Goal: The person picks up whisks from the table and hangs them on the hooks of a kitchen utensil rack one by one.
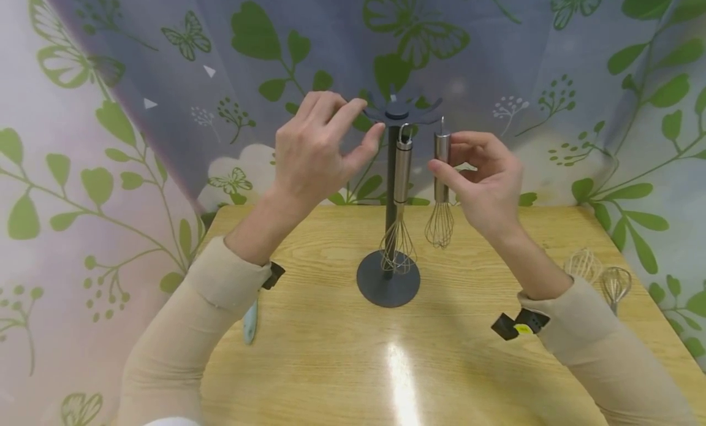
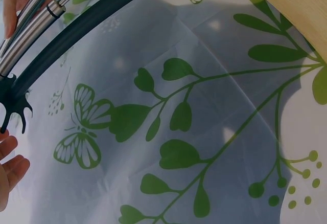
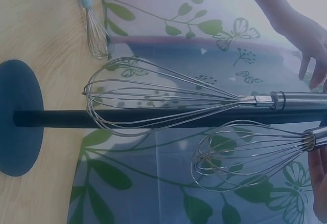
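A dark stand [image 1: 389, 277] with a round base and a post carries a ring of hooks at its top. One metal whisk [image 1: 403, 171] hangs from a front hook, wires down along the post. To its right, my right hand [image 1: 488, 178] pinches a second, smaller metal whisk [image 1: 442, 145] by the handle, upright with its loop near the hooks. My left hand [image 1: 320, 141] is at the left of the hook ring, thumb and forefinger apart, fingertips close to a hook. In the right wrist view both whisks' wires [image 3: 168, 93] show side by side.
Two more whisks [image 1: 614, 285] lie at the table's right edge, partly behind my right forearm. A light-blue handled whisk [image 1: 250, 322] lies by my left forearm. A leaf-patterned curtain [image 1: 309, 40] rises right behind the wooden table [image 1: 320, 365].
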Motion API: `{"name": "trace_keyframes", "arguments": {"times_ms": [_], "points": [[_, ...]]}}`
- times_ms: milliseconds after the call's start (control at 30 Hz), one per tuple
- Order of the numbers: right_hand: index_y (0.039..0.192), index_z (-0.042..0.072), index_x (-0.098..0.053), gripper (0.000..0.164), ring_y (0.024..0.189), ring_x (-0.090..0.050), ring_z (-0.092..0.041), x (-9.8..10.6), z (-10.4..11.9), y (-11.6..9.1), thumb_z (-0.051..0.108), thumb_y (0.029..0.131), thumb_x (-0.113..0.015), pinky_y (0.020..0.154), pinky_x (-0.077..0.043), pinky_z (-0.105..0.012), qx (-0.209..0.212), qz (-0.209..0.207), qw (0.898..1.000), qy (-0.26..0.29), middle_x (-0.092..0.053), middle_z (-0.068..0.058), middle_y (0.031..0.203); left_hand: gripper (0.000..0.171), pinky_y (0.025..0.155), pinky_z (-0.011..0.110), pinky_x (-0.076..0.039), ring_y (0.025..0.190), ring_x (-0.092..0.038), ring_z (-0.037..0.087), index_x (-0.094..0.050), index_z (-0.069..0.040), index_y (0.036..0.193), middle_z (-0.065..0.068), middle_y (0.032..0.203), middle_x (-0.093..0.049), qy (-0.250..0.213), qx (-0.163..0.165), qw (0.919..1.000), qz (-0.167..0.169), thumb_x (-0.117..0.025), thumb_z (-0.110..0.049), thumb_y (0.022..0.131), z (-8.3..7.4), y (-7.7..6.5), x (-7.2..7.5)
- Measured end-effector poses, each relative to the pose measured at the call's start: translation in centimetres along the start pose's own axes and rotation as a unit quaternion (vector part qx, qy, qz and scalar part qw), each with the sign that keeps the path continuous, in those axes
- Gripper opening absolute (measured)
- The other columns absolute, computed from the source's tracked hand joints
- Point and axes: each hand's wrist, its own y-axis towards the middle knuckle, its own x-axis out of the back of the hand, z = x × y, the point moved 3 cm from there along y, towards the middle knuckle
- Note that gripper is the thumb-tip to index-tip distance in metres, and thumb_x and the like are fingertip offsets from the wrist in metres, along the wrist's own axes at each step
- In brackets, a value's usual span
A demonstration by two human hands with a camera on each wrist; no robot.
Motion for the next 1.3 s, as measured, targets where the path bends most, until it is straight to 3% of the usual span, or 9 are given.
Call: {"name": "trace_keyframes", "arguments": {"times_ms": [533,767,1133,1300], "points": [[0.109,0.009,-0.076,0.037,0.076,-0.070,-0.006,-0.5,0.2,0.4,-0.016,0.081,-0.078,0.057,-0.056,-0.016,0.002,-0.001,1.000,-0.004,-0.077,0.010,0.088,0.033,0.058,0.036,-0.061,0.092,-0.071,0.033,-0.078,-0.003,0.109,0.014,0.092,-0.074,0.001,-0.002,1.0000,0.004,-0.070,-0.034,0.099,-0.1,0.0,0.0],[0.112,0.000,-0.074,0.032,0.078,-0.071,-0.005,-0.7,0.0,0.2,-0.013,0.083,-0.079,0.061,-0.059,-0.017,-0.006,0.008,1.000,-0.014,-0.077,0.012,0.089,0.033,0.057,0.036,-0.061,0.093,-0.071,0.033,-0.078,-0.004,0.109,0.014,0.093,-0.073,0.002,-0.003,1.0000,0.005,-0.071,-0.034,0.099,-0.1,0.0,0.1],[0.112,0.007,-0.075,0.034,0.080,-0.072,-0.005,-0.9,-0.6,-0.1,-0.014,0.085,-0.077,0.063,-0.059,-0.016,-0.012,0.012,1.000,-0.010,-0.077,0.012,0.090,0.032,0.060,0.036,-0.062,0.093,-0.071,0.033,-0.078,-0.004,0.109,0.014,0.093,-0.073,0.002,-0.001,1.0000,0.005,-0.071,-0.034,0.099,-0.1,0.0,0.1],[0.113,0.000,-0.072,0.030,0.079,-0.071,-0.005,-1.0,-0.7,-0.1,-0.012,0.086,-0.078,0.061,-0.057,-0.016,-0.011,0.018,1.000,-0.016,-0.077,0.012,0.090,0.033,0.060,0.037,-0.062,0.093,-0.071,0.033,-0.078,-0.004,0.109,0.014,0.093,-0.073,0.003,-0.001,1.0000,0.003,-0.070,-0.034,0.100,-0.1,0.0,0.1]]}}
